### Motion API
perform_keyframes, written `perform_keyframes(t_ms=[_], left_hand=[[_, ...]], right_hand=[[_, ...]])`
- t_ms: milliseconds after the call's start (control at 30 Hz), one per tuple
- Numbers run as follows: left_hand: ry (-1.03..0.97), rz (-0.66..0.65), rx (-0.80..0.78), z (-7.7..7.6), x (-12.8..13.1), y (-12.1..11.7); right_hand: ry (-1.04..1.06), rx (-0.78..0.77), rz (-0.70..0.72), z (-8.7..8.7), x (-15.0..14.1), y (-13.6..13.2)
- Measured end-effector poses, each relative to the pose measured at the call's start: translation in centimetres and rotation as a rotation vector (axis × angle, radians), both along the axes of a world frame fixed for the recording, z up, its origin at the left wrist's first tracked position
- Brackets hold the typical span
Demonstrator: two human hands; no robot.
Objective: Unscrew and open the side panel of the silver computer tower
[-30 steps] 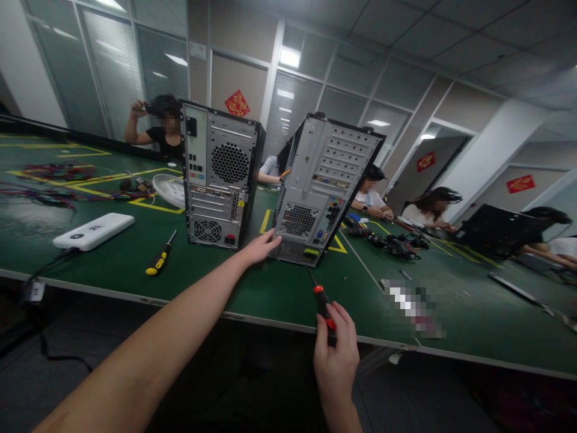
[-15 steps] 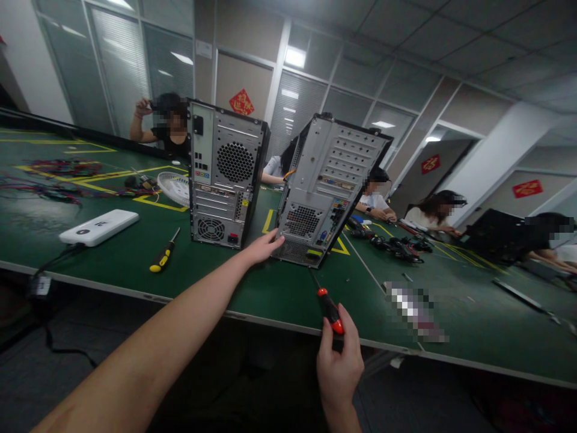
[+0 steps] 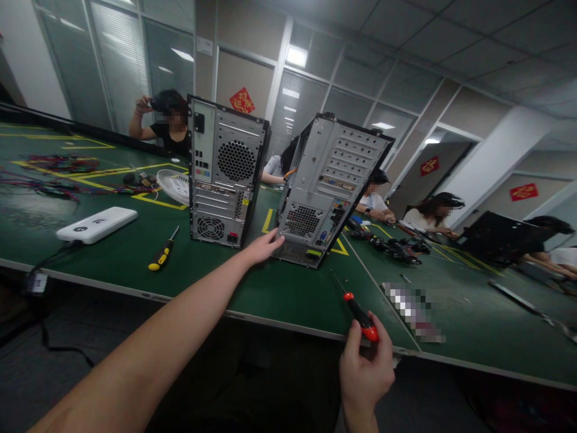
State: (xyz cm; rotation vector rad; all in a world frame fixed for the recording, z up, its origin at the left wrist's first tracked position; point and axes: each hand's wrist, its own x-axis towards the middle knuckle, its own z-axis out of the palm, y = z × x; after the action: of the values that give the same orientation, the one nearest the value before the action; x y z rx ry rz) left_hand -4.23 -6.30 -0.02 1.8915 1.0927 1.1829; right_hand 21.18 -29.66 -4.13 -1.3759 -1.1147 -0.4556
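My left hand (image 3: 264,248) reaches across the table and is on the lower left corner of the right-hand computer case (image 3: 311,180), whose grey back panel with ports and vents faces me. Some of its fingers are hidden along the case's side. In my right hand (image 3: 367,367), a red and black screwdriver (image 3: 359,313) is pinched by the butt of its handle. Its thin shaft points up and left, apart from the case. A second computer case (image 3: 225,174) stands upright to the left, its back also towards me.
A yellow and black screwdriver (image 3: 163,249) and a white power bank (image 3: 97,225) with a cable lie to the left. Behind them are bundled wires (image 3: 58,165) and a white basket (image 3: 174,185). Black cables (image 3: 396,246) and a metal strip (image 3: 518,297) lie right. Several people sit around.
My right hand has moved to the right and slightly down with the screwdriver, taking its tip away from the case's bottom edge. My left hand stays on the case.
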Motion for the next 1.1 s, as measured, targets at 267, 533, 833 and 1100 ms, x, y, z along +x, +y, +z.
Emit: perform_keyframes(t_ms=[267, 533, 833, 1100], left_hand=[[0.209, 0.581, 0.118, 2.3, 0.1, -4.0], [0.602, -0.108, 0.432, 3.3, 7.3, -8.8], [0.65, -0.215, 0.266, 2.9, 18.9, -6.8], [0.729, -0.209, 0.224, 3.2, 20.2, -4.7]], right_hand=[[0.135, 0.049, -0.063, 1.4, 2.3, -0.2], [0.236, 0.067, -0.03, 1.6, 3.0, -0.3], [0.282, 0.081, 0.05, 0.7, 3.7, -0.4], [0.294, 0.096, -0.01, 1.3, 4.1, -0.7]])
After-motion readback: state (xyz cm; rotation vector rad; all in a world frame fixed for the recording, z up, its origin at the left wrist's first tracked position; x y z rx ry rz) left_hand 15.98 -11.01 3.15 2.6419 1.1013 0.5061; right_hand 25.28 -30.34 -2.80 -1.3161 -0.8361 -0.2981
